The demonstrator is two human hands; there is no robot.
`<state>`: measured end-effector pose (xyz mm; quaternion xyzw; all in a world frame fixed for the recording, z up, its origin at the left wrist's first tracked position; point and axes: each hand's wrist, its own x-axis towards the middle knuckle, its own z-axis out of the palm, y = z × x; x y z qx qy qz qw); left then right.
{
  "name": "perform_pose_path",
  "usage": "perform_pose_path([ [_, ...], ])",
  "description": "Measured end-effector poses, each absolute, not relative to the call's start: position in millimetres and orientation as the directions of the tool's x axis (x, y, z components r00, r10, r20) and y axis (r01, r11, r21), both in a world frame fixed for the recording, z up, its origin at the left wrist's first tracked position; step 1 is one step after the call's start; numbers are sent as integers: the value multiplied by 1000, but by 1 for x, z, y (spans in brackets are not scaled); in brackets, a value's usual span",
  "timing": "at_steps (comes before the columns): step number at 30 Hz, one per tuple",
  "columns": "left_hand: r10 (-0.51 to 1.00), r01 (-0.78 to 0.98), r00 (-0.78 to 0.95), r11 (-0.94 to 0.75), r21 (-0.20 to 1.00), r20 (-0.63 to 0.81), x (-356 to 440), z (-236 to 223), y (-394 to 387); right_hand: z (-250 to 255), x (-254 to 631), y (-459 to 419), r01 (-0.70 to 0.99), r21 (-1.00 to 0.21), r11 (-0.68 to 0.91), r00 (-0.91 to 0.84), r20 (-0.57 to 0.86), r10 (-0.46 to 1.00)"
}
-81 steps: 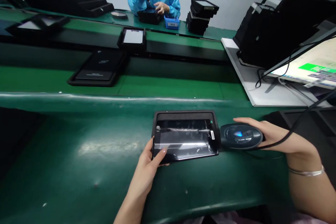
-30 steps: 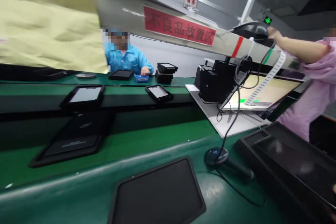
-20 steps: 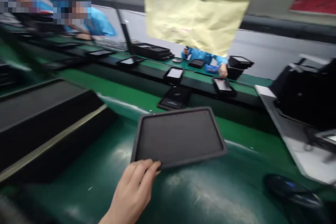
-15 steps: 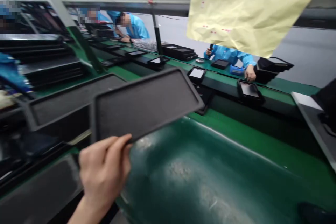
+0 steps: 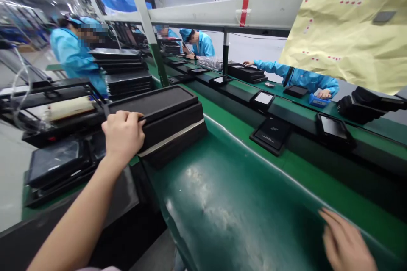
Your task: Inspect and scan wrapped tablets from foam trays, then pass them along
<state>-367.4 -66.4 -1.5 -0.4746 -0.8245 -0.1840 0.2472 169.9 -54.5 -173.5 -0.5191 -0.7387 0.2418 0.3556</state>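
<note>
My left hand [image 5: 124,135] is closed on the near edge of a shallow black tray [image 5: 159,100]. That tray lies on top of a stack of black trays [image 5: 178,125], with a pale strip showing between layers. At lower right, my right hand [image 5: 346,239] hangs over the green work surface [image 5: 222,203], fingers stretched out and holding nothing. Beyond the surface's raised edge, a flat black device [image 5: 271,134] with pale print lies on the green conveyor belt [image 5: 297,165].
Black devices with light screens, such as this one [image 5: 263,98], sit in holders along the belt. Coworkers in blue [image 5: 203,44] stand or sit around the line. A yellow sheet [image 5: 346,29] hangs at upper right. A green post [image 5: 159,64] rises behind the stack. Bagged black items [image 5: 59,161] lie left.
My left hand has brought the raised tray down onto the stack. The view has swung left, and my right hand has come into sight at lower right.
</note>
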Motion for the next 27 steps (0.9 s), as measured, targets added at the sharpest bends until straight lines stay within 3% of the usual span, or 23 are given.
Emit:
perform_pose_path([
  [3, 693, 878, -423, 474, 74, 584, -371, -7, -65, -185, 124, -12, 779, -351, 519, -336, 465, 819],
  [5, 680, 871, -431, 485, 77, 593, -375, -8, -64, -188, 91, 19, 831, -233, 505, -348, 491, 799],
  [9, 669, 864, -420, 502, 44, 613, -383, -11, -62, -187, 45, 76, 890, -192, 413, -272, 503, 820],
  [16, 675, 819, -360, 559, -128, 644, -374, -21, -60, -192, 33, 138, 955, -159, 250, -146, 482, 864],
  [19, 692, 789, -378, 589, -178, 615, -367, -20, -59, -193, 33, 145, 947, -162, 279, -167, 493, 854],
  [23, 671, 799, -379, 584, -140, 637, -353, -19, -61, -190, 39, 138, 926, -225, 302, -125, 573, 810],
  [27, 676, 882, -198, 439, -172, 710, -328, -27, -62, -187, 64, 93, 875, -290, 388, -98, 678, 728],
])
